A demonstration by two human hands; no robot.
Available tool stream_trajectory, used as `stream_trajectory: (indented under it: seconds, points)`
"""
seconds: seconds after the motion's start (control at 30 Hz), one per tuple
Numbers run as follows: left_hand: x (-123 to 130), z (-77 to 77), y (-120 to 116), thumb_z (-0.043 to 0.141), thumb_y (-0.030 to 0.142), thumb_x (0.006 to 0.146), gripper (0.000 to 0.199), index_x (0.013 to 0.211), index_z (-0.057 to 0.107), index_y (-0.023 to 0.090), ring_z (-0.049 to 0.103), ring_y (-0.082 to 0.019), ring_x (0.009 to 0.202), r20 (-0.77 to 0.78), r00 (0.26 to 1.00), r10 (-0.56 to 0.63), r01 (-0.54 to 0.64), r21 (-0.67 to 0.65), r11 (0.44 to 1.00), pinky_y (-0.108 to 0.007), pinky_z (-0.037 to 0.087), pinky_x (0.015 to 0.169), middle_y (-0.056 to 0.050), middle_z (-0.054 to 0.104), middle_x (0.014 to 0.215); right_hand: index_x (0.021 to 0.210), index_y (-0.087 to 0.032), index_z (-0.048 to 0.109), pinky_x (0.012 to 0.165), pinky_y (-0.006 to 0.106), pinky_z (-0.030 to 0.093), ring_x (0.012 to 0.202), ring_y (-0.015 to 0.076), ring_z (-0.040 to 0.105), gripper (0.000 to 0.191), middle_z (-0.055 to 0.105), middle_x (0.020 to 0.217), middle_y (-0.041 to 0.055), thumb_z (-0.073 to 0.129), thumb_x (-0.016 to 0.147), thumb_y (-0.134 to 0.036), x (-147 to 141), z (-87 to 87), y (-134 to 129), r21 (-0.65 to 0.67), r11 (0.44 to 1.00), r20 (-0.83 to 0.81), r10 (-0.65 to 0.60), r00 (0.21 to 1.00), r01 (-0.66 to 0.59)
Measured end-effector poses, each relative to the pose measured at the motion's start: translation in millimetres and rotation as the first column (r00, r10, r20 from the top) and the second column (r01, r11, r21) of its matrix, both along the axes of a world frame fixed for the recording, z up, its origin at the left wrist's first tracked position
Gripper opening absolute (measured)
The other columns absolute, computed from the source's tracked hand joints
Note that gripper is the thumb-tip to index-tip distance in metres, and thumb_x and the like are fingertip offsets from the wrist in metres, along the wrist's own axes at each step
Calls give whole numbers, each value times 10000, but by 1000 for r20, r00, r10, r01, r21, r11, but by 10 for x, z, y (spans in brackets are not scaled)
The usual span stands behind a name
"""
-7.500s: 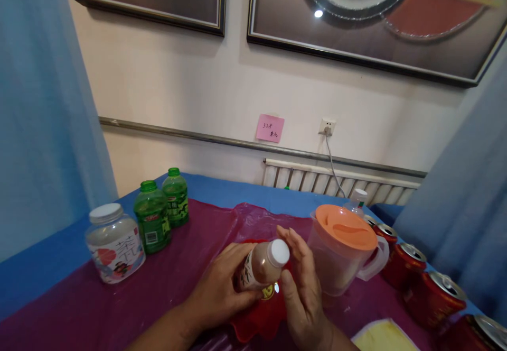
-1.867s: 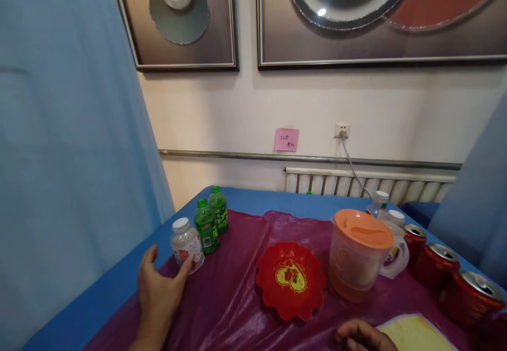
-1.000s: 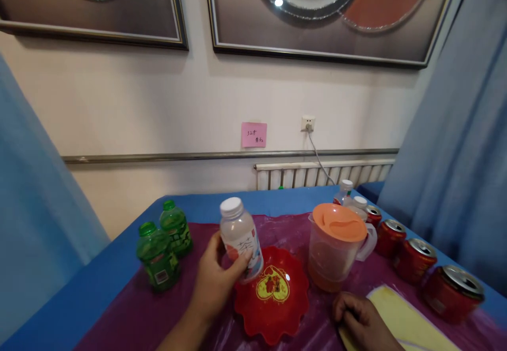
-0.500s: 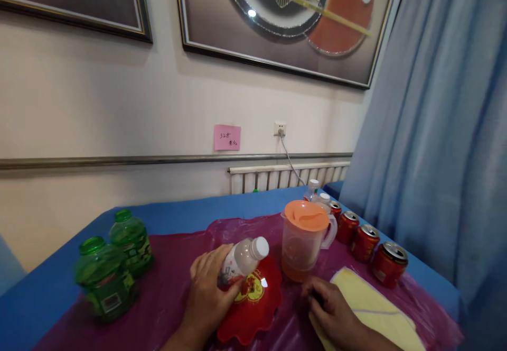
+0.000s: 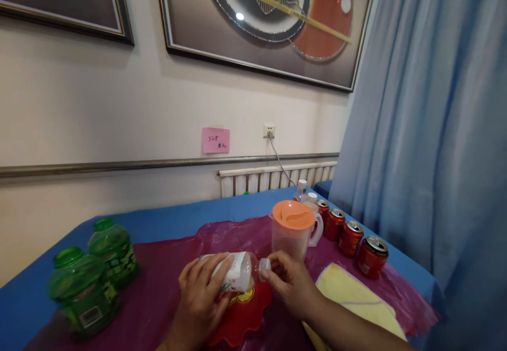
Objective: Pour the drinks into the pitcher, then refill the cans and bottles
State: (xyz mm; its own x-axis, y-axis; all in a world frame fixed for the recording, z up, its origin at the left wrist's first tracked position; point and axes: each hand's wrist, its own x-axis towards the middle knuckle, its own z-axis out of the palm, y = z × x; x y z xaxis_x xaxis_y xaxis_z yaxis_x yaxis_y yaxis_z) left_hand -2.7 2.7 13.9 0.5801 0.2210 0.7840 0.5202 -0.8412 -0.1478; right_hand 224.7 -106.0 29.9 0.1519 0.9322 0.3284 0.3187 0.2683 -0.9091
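Note:
My left hand is wrapped round a clear plastic bottle with a white printed label. The bottle lies nearly level in the air, its neck pointing right. At that end, the thumb and fingers of my right hand pinch the whitish bottle cap. Below the bottle is a red scalloped plate with a yellow pattern, partly hidden by the bottle and my left hand. Just behind my right hand stands a clear pitcher with an orange lid; its lower part is covered by the hand.
Two green bottles without caps stand at the left. Several red cans line the right side, with small white-capped bottles behind. A yellow cloth lies under my right forearm, on purple plastic sheeting over the blue table.
My right hand has come up and left from the yellow cloth to the bottle cap. The bottle has tipped from slanting upward to nearly level. The view has shifted slightly right.

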Motion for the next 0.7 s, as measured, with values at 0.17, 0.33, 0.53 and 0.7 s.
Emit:
stream_trajectory:
  seconds: [0.17, 0.33, 0.53, 0.7]
  points:
    - [-8, -15, 16, 668, 252, 803, 567, 1361, 562, 244, 624, -290, 1103, -21, 1000, -17, 17, -5, 1000, -452, 346, 1028, -97, 719, 1233, 904, -195, 591, 591, 242, 432, 654, 140, 592, 236, 669, 759, 9, 639, 907, -427, 15, -59, 7, 33, 999, 36, 17, 999, -18]
    - [-14, -30, 11, 663, 247, 790, 566, 1349, 570, 255, 623, -288, 1106, -19, 999, -32, 32, -35, 999, -453, 337, 1029, -89, 718, 1247, 1028, -192, 623, 623, 256, 474, 720, 162, 618, 192, 686, 866, 41, 629, 916, -347, 73, -32, -39, 110, 993, 248, 3, 969, -31]
    - [-7, -60, -7, 683, 321, 818, 574, 1375, 555, 258, 634, -282, 1132, -35, 998, -43, 39, -127, 991, -446, 336, 1058, -78, 710, 1272, 1294, -250, 578, 1023, 379, 476, 1197, 213, 582, 366, 629, 1282, 100, 508, 951, -143, 162, 54, -141, 343, 923, 519, -32, 854, -173]
    - [-15, -118, 8, 671, 318, 828, 633, 1435, 500, 264, 622, -289, 1179, -61, 997, -53, 45, -119, 992, -466, 320, 1086, -81, 693, 1311, 1446, -215, 465, 1058, 443, 462, 1270, 282, 554, 599, 575, 1390, 146, 666, 889, -304, 126, 65, -189, 240, 970, 447, -72, 892, -42]
